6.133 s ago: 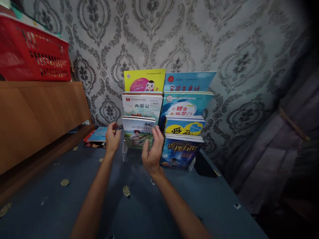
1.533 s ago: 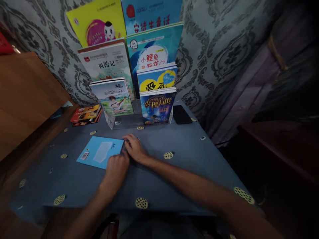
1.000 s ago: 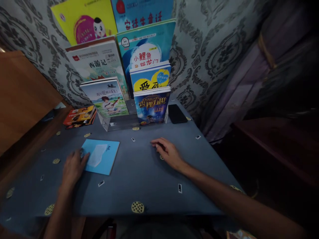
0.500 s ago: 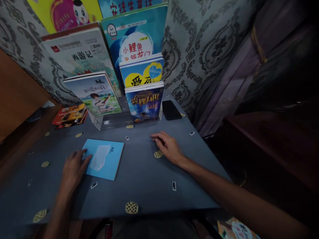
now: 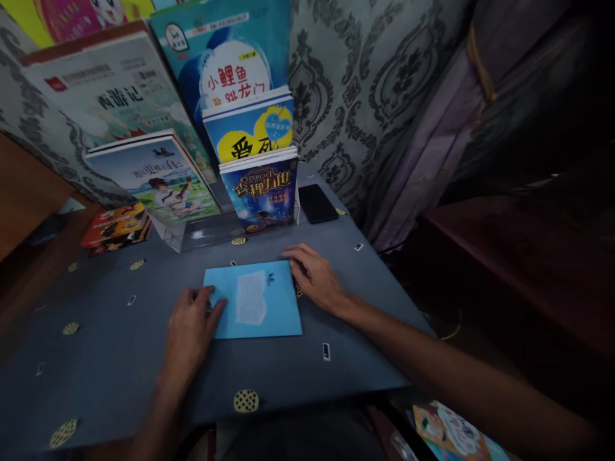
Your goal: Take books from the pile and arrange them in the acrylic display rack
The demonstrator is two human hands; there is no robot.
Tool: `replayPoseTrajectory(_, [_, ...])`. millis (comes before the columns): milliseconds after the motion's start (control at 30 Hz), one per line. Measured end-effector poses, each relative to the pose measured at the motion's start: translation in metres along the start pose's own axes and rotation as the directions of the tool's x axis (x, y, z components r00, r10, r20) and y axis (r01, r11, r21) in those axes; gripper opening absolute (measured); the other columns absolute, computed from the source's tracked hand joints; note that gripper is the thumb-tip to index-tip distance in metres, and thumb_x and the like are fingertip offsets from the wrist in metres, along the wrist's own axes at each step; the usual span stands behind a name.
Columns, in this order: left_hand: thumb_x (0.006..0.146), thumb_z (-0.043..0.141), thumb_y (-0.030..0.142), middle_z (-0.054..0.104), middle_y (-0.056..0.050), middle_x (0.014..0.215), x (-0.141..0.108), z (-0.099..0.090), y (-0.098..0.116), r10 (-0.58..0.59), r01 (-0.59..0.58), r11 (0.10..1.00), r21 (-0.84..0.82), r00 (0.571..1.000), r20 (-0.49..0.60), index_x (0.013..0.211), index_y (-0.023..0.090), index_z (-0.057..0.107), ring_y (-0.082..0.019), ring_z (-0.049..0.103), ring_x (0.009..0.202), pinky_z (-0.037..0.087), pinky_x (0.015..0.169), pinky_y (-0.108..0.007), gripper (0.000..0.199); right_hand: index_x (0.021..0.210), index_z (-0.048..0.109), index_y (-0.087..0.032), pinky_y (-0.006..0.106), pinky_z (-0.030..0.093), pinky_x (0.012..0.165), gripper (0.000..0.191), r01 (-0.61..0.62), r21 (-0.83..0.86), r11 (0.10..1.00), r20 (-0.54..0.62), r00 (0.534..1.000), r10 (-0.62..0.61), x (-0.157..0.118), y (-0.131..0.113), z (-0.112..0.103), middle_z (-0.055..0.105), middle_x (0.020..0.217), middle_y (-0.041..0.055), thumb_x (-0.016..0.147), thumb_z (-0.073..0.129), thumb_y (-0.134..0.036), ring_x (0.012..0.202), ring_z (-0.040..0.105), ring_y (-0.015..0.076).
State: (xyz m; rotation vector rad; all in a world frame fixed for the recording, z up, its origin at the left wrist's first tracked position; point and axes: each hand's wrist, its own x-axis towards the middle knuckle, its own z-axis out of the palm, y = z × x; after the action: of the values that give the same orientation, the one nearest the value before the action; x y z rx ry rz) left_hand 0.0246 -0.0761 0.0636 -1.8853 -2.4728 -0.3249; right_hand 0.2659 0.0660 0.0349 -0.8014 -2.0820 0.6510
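Note:
A light blue book [image 5: 281,301] lies flat on the dark table, with a pale printed text panel and small dark lettering on its cover. My left hand [image 5: 189,330] grips its left edge, thumb on top of the cover and the other fingers along the edge. At the upper right corner is my right hand [image 5: 314,275], fingers stretched out and thumb apart, touching or nearly touching the book. Its fingertips are slightly blurred.
Behind the hands, a clear stand [image 5: 168,235] holds upright books, including a dark blue one [image 5: 262,198] and a guitar-picture one [image 5: 166,182]. A black phone [image 5: 318,203] lies right of it; red-orange books [image 5: 116,227] are stacked left. A patterned curtain [image 5: 331,83] hangs behind.
My left hand has slid the blue book to the right and turned it straighter, bringing it up to my right hand. My right hand has barely moved. The view has shifted slightly.

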Motion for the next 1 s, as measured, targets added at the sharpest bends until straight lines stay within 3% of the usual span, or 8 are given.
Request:
replayPoseTrajectory(167, [0.098, 0.052, 0.039, 0.06, -0.009, 0.096, 0.003, 0.006, 0.037, 0.128, -0.129, 0.991, 0.022, 0.991, 0.036, 0.12, 0.019, 0.068, -0.026, 0.063, 0.09, 0.051, 0.073, -0.035, 0.033, 0.116, 0.068, -0.021, 0.047, 0.053, 0.098, 0.034, 0.11, -0.076, 0.991, 0.007, 0.994, -0.109, -0.005, -0.011, -0.003, 0.067, 0.121, 0.0118, 0.097, 0.041, -0.012, 0.114, 0.064, 0.0263])
replayPoseTrajectory(333, [0.099, 0.052, 0.039, 0.061, -0.008, 0.099, 0.003, 0.008, 0.056, 0.209, -0.21, 0.978, 0.01, 0.976, 0.068, 0.123, 0.021, 0.065, -0.024, 0.064, 0.088, 0.051, 0.071, -0.033, 0.033, 0.118, 0.066, -0.015, 0.046, 0.053, 0.1, 0.034, 0.228, -0.059, 0.972, 0.113, 0.969, -0.22, -0.013, -0.026, 0.003, 0.067, 0.126, 0.0156, 0.096, 0.041, -0.009, 0.118, 0.063, 0.0268])
replayPoseTrajectory(500, [0.099, 0.051, 0.035, 0.062, -0.008, 0.099, 0.001, 0.008, 0.065, 0.235, -0.242, 0.97, 0.037, 0.963, 0.134, 0.116, 0.019, 0.065, -0.025, 0.065, 0.087, 0.049, 0.069, -0.033, 0.027, 0.128, 0.062, -0.017, 0.044, 0.051, 0.106, 0.039, 0.219, -0.025, 0.975, 0.29, 0.935, -0.203, -0.019, -0.032, 0.008, 0.064, 0.136, 0.0132, 0.096, 0.043, -0.008, 0.13, 0.058, 0.024])
replayPoseTrajectory(600, [0.099, 0.052, 0.033, 0.065, -0.008, 0.1, 0.001, 0.004, 0.068, 0.227, -0.241, 0.968, 0.068, 0.959, 0.167, 0.113, 0.019, 0.065, -0.024, 0.066, 0.088, 0.048, 0.068, -0.031, 0.024, 0.136, 0.056, -0.013, 0.044, 0.049, 0.11, 0.044, 0.19, -0.041, 0.981, 0.393, 0.906, -0.159, -0.022, -0.032, 0.008, 0.058, 0.144, 0.0164, 0.095, 0.043, -0.006, 0.136, 0.053, 0.0249])
replayPoseTrajectory(767, [0.098, 0.051, 0.032, 0.066, -0.008, 0.1, 0.006, -0.001, 0.069, 0.208, -0.233, 0.967, 0.105, 0.957, 0.203, 0.107, 0.021, 0.065, -0.025, 0.067, 0.09, 0.049, 0.067, -0.031, 0.02, 0.142, 0.049, -0.005, 0.049, 0.035, 0.121, 0.051, 0.248, -0.106, 0.963, 0.522, 0.838, -0.159, -0.025, -0.032, 0.011, 0.049, 0.152, 0.0221, 0.092, 0.044, -0.003, 0.145, 0.043, 0.0283])
replayPoseTrajectory(833, [0.098, 0.049, 0.033, 0.066, -0.009, 0.101, 0.01, 0.002, 0.067, 0.242, -0.261, 0.959, 0.11, 0.957, 0.16, 0.101, 0.021, 0.065, -0.025, 0.066, 0.094, 0.052, 0.072, -0.033, 0.02, 0.143, 0.049, -0.006, 0.051, 0.03, 0.124, 0.048, 0.254, -0.142, 0.957, 0.518, 0.843, -0.146, -0.026, -0.031, 0.014, 0.048, 0.153, 0.0221, 0.096, 0.044, -0.008, 0.148, 0.039, 0.0287])
replayPoseTrajectory(1000, [0.099, 0.045, 0.035, 0.061, -0.014, 0.135, 0.025, 0.018, 0.056, 0.426, -0.422, 0.903, -0.083, 0.904, 0.035, 0.104, 0.02, 0.06, -0.028, 0.059, 0.123, 0.052, 0.1, -0.045, 0.023, 0.147, 0.047, -0.01, 0.054, 0.03, 0.124, 0.052, 0.218, -0.237, 0.947, 0.435, 0.895, -0.097, -0.033, -0.019, 0.006, 0.046, 0.155, 0.0208, 0.102, 0.051, -0.034, 0.15, 0.035, 0.0312])
